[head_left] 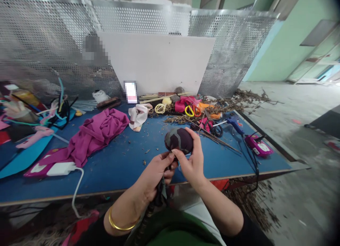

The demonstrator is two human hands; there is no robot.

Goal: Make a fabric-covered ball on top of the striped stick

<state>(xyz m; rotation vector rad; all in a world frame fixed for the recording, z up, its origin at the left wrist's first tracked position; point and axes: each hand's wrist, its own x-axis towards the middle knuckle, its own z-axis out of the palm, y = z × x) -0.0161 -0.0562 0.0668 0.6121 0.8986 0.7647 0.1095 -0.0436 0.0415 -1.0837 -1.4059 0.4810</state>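
Note:
A round ball wrapped in dark patterned cloth (180, 140) is held up over the near edge of the table. My right hand (192, 161) curves round its right side, with the thumb pressed at its lower front. Just below the ball, my left hand (159, 170) is closed round the gathered cloth at its base. A twisted dark tail of this cloth (160, 189) hangs from the left hand toward my lap. What lies inside the ball is hidden by the cloth.
Purple cloth (98, 132) lies at left beside a power strip (37, 168) with a white charger (61, 169). Yellow-handled scissors (189, 111), black-handled scissors (217, 130), a blue glue gun (235, 124) and dry twigs (183, 118) lie beyond my hands. A lit phone (131, 92) leans against a white board (162, 62).

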